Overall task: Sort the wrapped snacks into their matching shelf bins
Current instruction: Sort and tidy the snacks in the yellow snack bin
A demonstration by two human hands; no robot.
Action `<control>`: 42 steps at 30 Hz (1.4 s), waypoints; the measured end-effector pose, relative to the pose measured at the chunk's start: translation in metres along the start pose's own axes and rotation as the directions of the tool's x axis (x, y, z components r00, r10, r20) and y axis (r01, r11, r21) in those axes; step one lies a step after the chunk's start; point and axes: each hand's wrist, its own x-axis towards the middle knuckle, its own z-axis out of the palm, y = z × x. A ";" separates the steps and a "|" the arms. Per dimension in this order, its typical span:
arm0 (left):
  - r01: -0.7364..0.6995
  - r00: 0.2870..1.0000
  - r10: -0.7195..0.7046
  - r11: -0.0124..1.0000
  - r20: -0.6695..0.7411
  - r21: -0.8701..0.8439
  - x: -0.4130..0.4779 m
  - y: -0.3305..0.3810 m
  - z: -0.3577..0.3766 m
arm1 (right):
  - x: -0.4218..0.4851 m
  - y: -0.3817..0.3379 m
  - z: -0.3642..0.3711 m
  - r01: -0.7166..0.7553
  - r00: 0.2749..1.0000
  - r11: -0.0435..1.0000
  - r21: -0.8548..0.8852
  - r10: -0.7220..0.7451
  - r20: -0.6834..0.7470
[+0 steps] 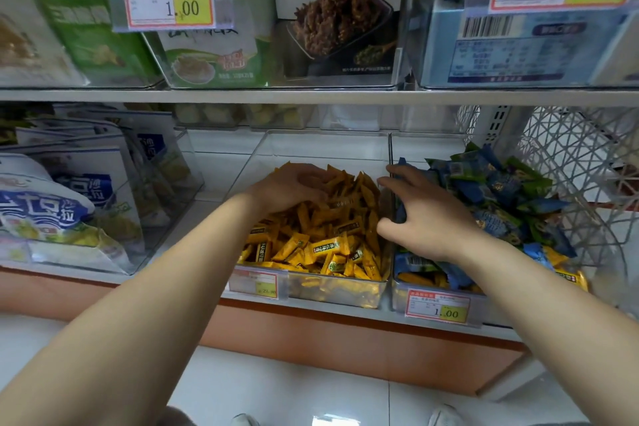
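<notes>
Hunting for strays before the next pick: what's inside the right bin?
Heaped blue and green snacks, with yellow snacks low at the front of the bin. The right hand covers the left part, and deeper layers are hidden.

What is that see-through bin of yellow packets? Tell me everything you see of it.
A clear plastic bin, rectangular and open-topped, sits on the lower shelf, heaped with yellow packets. A price tag hangs on its front wall. The left hand grips packets near its back; the right hand holds blue packets beside its right wall.
</notes>
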 end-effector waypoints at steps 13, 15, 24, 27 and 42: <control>0.391 0.920 -0.303 0.735 -0.247 0.554 0.005 -0.012 0.028 | -0.003 0.000 -0.002 0.005 1.000 1.000 -0.027 -0.004 0.013; 0.376 0.925 -0.326 0.709 -0.196 0.597 0.009 -0.014 0.036 | -0.003 0.001 -0.002 0.008 1.000 0.999 -0.033 -0.007 0.010; 0.425 0.903 -0.380 0.716 -0.201 0.554 0.017 -0.010 0.052 | -0.003 0.000 0.000 0.013 1.000 0.998 -0.058 -0.013 0.008; 0.428 0.901 -0.372 0.684 -0.222 0.591 0.015 -0.004 0.058 | -0.004 -0.001 0.000 0.014 1.000 0.998 -0.063 -0.013 0.009; 0.220 0.967 -0.089 0.771 -0.240 0.598 -0.032 -0.013 0.013 | -0.002 0.000 -0.004 -0.004 0.999 1.000 -0.026 0.005 0.035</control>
